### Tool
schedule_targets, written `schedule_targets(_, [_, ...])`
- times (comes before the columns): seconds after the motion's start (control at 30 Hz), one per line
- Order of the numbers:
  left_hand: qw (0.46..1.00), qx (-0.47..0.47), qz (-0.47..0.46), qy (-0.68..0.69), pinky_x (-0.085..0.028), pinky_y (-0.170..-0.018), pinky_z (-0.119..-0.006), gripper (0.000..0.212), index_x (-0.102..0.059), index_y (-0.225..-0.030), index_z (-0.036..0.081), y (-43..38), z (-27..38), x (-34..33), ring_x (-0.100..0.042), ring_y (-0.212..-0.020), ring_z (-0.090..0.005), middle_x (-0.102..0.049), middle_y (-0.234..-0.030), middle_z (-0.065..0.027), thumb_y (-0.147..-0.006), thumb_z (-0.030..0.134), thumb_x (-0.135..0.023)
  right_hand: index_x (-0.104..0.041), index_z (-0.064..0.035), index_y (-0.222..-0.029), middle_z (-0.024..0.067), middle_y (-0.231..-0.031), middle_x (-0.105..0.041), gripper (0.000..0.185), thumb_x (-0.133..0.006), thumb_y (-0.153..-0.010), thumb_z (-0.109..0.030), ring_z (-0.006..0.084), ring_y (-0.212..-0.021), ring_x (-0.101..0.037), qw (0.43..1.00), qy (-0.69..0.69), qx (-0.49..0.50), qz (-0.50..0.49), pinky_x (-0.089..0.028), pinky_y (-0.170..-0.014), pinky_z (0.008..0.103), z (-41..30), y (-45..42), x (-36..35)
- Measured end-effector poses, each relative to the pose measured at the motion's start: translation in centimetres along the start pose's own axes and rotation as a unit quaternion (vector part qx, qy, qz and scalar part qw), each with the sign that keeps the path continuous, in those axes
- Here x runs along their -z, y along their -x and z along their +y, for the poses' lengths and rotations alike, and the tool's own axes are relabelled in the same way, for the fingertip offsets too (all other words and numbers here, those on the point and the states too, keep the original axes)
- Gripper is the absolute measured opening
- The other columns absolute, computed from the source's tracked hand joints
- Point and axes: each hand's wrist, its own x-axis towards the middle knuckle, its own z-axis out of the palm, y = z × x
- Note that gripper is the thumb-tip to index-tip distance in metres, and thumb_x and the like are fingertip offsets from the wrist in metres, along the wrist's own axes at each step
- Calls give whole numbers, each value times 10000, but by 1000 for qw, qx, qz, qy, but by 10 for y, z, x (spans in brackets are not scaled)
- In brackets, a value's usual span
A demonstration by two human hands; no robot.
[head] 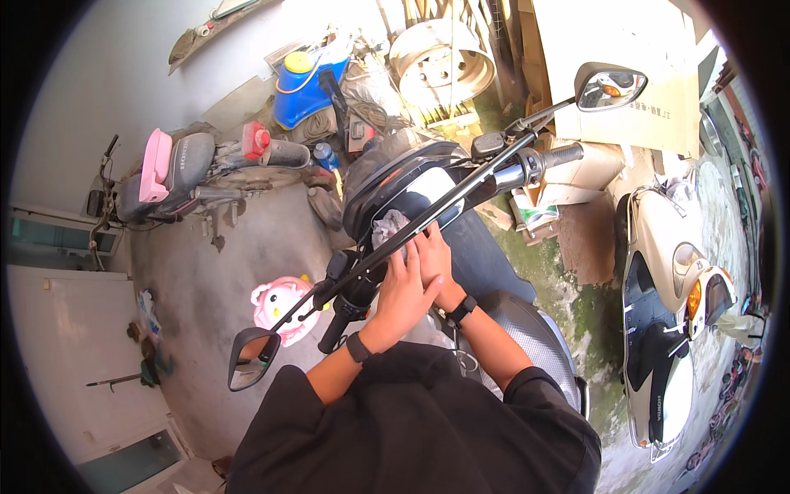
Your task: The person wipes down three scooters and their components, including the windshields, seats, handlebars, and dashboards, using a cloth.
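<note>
A crumpled greyish cloth (389, 227) lies against the dashboard (426, 191) of a dark scooter. My left hand (401, 290) has its fingers on the cloth's lower edge. A black crossbar (426, 216) spans the handlebars and partly covers the cloth and fingertips. Close beside the left hand, overlapping it, my right hand (435, 256) has its fingers up at the bar; what it holds is hidden. Below the hands is the scooter's dark seat (524, 339), and a handlebar grip (565, 154) sticks out to the upper right.
Scooter mirrors stick out at left (253, 358) and upper right (611, 89). A pink cartoon-faced object (284, 309) is on the concrete floor. Around stand an old motorcycle (197, 167), a blue sprayer tank (308, 86), a wheel rim (441, 62), cardboard (586, 241) and a cream scooter (666, 247).
</note>
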Motion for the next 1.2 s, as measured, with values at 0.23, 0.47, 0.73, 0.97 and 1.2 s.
schedule_targets(0.23, [995, -81, 61, -16, -301, -1048, -477, 792, -248, -1380, -87, -46, 7, -23, -318, -1251, -479, -281, -1363, -323, -790, 290, -619, -543, -44, -992, 139, -974, -492, 236, -581, -811, -190, 346, -834, -559, 992, 93, 17, 84, -485, -667, 420, -3, -25, 33])
schedule_targets(0.47, [991, -119, 50, -27, -386, -966, -465, 732, -372, -1339, -32, -36, 14, -31, -472, -1107, -428, -344, -1324, -288, -764, 325, -651, -490, -37, -890, 155, -921, -492, 210, -577, -813, -212, 360, -755, -528, 992, 69, -49, 90, -451, -623, 426, 40, -2, 34])
schedule_targets(0.73, [989, -148, -3, 20, -493, -830, -424, 615, -448, -1297, 57, 32, 15, -2, -566, -983, -397, -416, -1247, -218, -757, 207, -701, -569, -28, -1008, 144, -979, -562, 366, -714, -671, -39, 322, -926, -566, 999, 18, 44, 17, -473, -786, 370, 21, 55, 56])
schedule_targets(0.97, [960, -173, 203, 80, -508, -731, -357, 527, -520, -1232, 42, 60, 25, 51, -611, -839, -296, -562, -1036, -135, -743, 119, -702, -451, -35, -1239, 224, -1280, -458, 613, -747, -708, -109, 377, -1147, -496, 960, -45, 276, 33, -423, -942, 436, -36, 28, 49])
schedule_targets(1.2, [971, -24, 236, 9, -525, -702, -388, 617, -407, -1324, 13, 60, -11, 65, -612, -906, -350, -535, -1135, -176, -776, 139, -662, -454, -93, -1303, 143, -1289, -466, 837, -745, -517, -76, 335, -1204, -452, 933, 80, 315, -158, -308, -1052, 514, -81, -11, 31])
